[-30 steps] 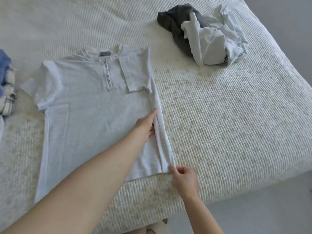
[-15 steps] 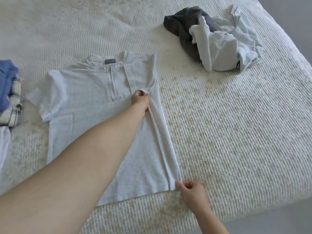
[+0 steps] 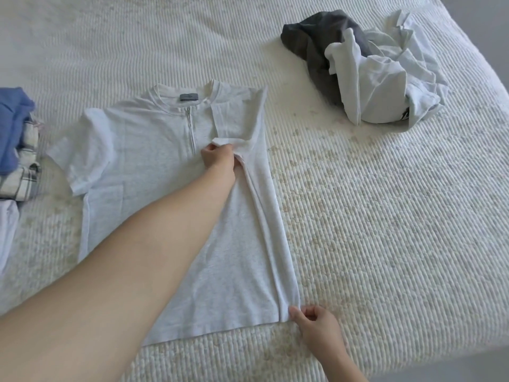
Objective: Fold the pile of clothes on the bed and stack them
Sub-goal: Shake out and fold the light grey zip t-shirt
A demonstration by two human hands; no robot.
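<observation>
Head view: a pale grey zip-neck T-shirt [image 3: 154, 205] is laid flat, face up, on the white ribbed bedcover [image 3: 385, 244]. Its right side is already folded inward as a long narrow strip. A second ago the left hand [image 3: 219, 158] was lying lower on this strip, near the middle of the body. Now it is seen higher, at the hem of the folded-in right sleeve [image 3: 234, 119], just beside the end of the zip [image 3: 190, 130]. This is judged as a smoothing and straightening of the first side fold, so the shirt is only partly folded. The left sleeve is still spread out, well apart from both hands.

The left arm is stretched far forward across the shirt. Its fingers are curled, and the sleeve hem seems to be pinched at the fingertips. The right hand [image 3: 316, 326] is kept at the near edge of the bed. The bottom corner of the folded strip is pinched between its thumb and forefinger, and the other fingers are bent loosely.

Beyond the left fingertips and to the right, an unfolded pile of dark grey and white clothes [image 3: 366, 73] is waiting. Far to the left of them, blue and checked garments [image 3: 16, 144] are lying.
</observation>
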